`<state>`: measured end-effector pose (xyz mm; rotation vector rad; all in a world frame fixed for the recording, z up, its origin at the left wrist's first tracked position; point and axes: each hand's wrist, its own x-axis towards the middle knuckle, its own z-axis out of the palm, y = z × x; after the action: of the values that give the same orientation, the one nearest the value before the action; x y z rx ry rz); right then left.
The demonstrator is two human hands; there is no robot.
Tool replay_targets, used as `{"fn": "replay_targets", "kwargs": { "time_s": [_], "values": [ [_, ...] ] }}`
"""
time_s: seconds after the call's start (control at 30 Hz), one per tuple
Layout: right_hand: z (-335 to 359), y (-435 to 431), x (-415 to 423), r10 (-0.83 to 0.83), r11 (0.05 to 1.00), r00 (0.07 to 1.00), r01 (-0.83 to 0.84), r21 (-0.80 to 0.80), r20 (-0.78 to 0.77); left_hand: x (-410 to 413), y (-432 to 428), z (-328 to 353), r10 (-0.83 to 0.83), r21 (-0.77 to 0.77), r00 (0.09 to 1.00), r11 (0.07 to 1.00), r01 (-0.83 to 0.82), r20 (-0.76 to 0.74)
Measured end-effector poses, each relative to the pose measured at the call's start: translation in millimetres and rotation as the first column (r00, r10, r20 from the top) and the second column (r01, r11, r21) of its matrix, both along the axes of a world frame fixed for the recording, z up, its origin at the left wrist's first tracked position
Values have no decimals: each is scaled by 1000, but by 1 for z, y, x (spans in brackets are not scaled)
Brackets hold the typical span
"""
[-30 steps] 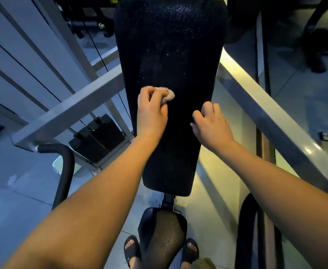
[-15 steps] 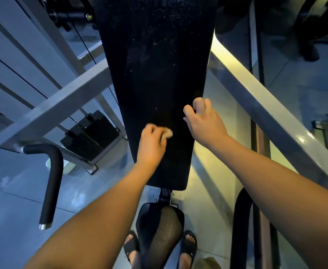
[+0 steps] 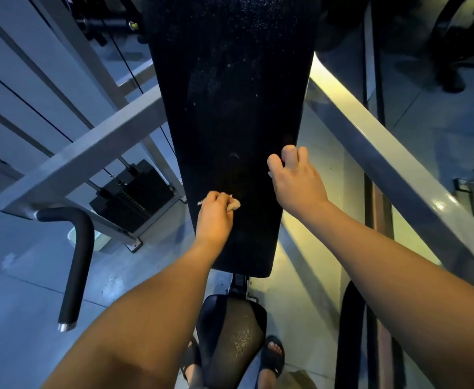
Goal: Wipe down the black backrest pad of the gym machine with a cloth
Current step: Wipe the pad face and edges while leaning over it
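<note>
1. Left hand [image 3: 214,217]: fingers curled round a small bunched cloth [image 3: 234,204] and pressing it against the black backrest pad [image 3: 230,108]. The cloth sits on the pad's lower part, close to its left edge. A corner of the cloth shows past the knuckles on either side.
2. Change: a second ago the left hand and cloth were higher on the pad. They have since travelled down toward the bottom edge. This reads as one downward wiping stroke close to its end, with only a short band of pad left below the cloth.
3. Left arm: extended forward and slightly inward, wrist roughly straight, back of the hand toward the camera.
4. Right hand [image 3: 294,178]: holds the pad's right edge a little above the cloth. The fingers hook over the edge and the thumb lies on the front face. It has kept this hold throughout, apparently steadying the pad.
5. Pad surface: pale specks remain over the upper half, so further strokes are probably needed there.
6. Surroundings: the seat pad [image 3: 230,332] lies below the bottom edge. A grey frame bar [image 3: 84,161], a weight stack [image 3: 134,197] and a black handle [image 3: 78,262] stand to the left.
</note>
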<state>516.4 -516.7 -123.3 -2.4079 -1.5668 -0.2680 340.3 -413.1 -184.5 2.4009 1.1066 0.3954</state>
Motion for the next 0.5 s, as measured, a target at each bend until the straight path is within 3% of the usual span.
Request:
{"fn": "replay_targets", "kwargs": {
  "time_s": [0.07, 0.13, 0.3, 0.5],
  "values": [
    [0, 0, 0, -1, 1000, 1000, 1, -1, 3, -6, -2, -6, 44, -67, 999, 997, -44, 3],
    [0, 1, -2, -6, 1000, 1000, 6, -2, 6, -3, -1, 9, 109, -90, 987, 991, -99, 117],
    [2, 3, -7, -42, 999, 998, 41, -33, -42, 29, 12, 88, 316, -91, 830, 947, -310, 460],
    [2, 4, -11, -57, 998, 998, 57, -3, -26, 61, -3, 97, 430, -237, 768, 903, -360, 474]
  ]
}}
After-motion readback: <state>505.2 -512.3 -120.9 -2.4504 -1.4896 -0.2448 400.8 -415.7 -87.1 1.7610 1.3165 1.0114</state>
